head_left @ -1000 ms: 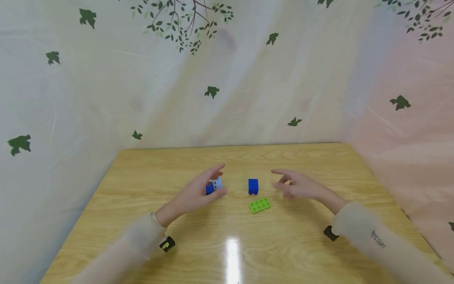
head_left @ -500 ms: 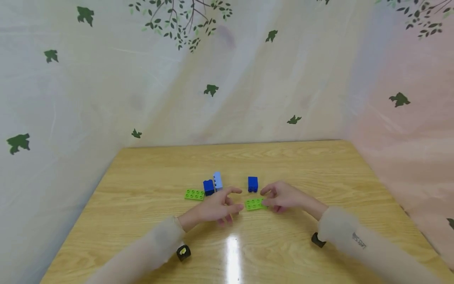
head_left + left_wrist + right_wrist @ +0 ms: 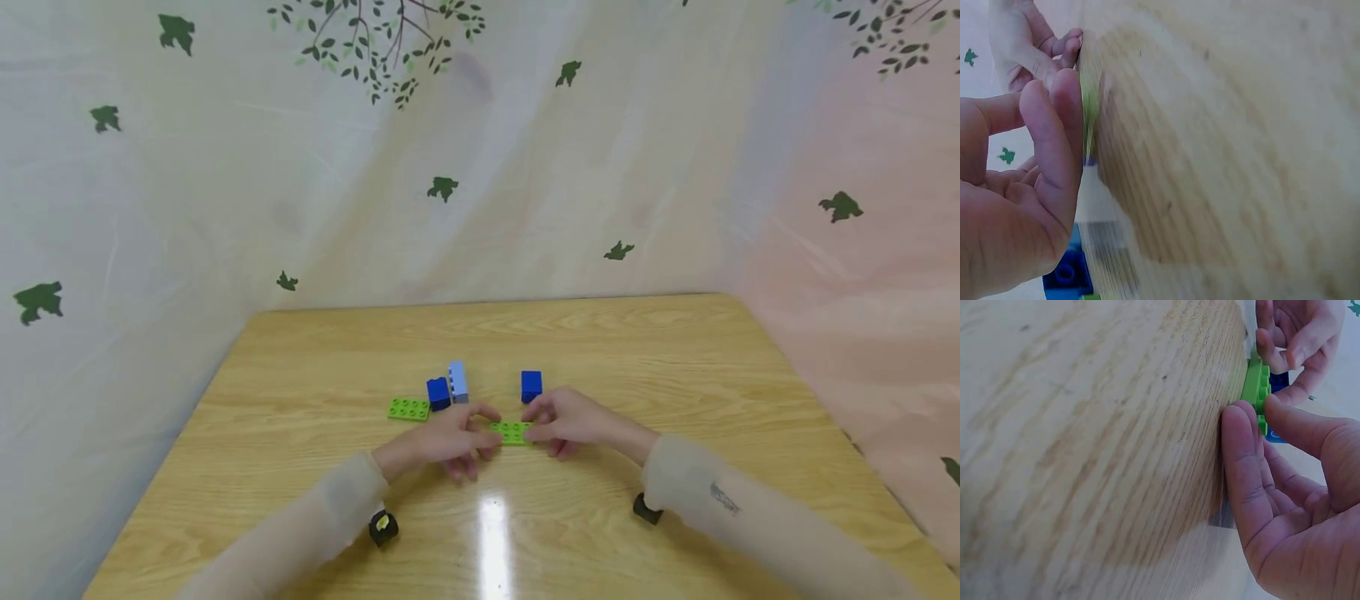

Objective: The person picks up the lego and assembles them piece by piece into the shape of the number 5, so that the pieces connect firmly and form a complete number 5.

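A bright green studded toy brick plate (image 3: pixel 513 432) lies low over the wooden table between both hands. My right hand (image 3: pixel 576 421) pinches its right end between thumb and fingers; the right wrist view shows the thumb on the studded side of the green plate (image 3: pixel 1252 387). At the opposite end is my left hand (image 3: pixel 448 439), its fingers loosely bent and the thumb apart from them. Whether its fingertips touch the plate is hard to tell. Just behind the right hand stands a dark blue brick (image 3: pixel 531 383).
Left of centre, a second green plate (image 3: pixel 407 408) lies beside another dark blue brick (image 3: pixel 438 392) and a long light blue brick (image 3: pixel 458 381). Printed cloth (image 3: pixel 360 208) hangs behind the wooden table (image 3: pixel 300 358) and along its sides.
My right hand has come in from the right, taken the near green plate and shifted it left. My left hand has moved from over the left bricks toward the plate's left end.
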Demonstrator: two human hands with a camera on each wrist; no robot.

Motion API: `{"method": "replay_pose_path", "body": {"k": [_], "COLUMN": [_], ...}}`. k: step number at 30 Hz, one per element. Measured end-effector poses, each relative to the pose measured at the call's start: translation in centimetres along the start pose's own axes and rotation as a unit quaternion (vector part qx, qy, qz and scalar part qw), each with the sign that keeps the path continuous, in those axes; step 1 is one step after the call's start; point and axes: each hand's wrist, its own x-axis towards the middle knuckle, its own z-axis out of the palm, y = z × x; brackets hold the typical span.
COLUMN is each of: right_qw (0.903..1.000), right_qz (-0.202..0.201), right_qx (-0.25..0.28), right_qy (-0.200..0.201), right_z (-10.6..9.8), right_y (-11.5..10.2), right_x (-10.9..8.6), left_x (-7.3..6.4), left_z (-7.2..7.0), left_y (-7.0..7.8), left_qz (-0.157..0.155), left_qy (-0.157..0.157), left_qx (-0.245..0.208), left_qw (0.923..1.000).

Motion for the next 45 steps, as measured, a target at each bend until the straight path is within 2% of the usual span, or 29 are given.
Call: {"method": "replay_pose_path", "body": {"k": [7, 18, 27, 36, 41, 45], "right_qw": [0.9998, 0.9996, 0.999, 0.9991, 0.9998, 0.9965], "right_qz": [0.016, 0.014, 0.022, 0.022, -0.014, -0.068], "right_qx": [0.008, 0.021, 0.036, 0.034, 0.014, -0.014], "right_qy": [-0.009, -0.012, -0.015, -0.013, -0.005, 0.048], "right_z": [0.6, 1.2, 1.1, 0.8, -0.7, -2.4], "right_y": [-0.5, -1.2, -1.2, -1.1, -1.4, -1.3], "right_x": [0.8, 1.5, 1.6, 1.5, 1.0, 0.6], "left_x": [0.1, -0.5, -0.3, 0.0, -0.1, -0.2], "left_z": [-0.9, -1.9, -2.2, -2.1, -1.9, -1.7], "left_y": [-0.7, -1.0, -1.1, -1.1, -1.3, -1.3], "left_qz": [-0.009, -0.01, -0.011, -0.014, -0.023, -0.025], "left_qy": [0.004, 0.016, 0.01, 0.019, 0.029, 0.03], "left_qx": [-0.011, -0.02, -0.027, -0.032, -0.032, -0.036], "left_qw": [0.9999, 0.9996, 0.9995, 0.9992, 0.9988, 0.9986]}}
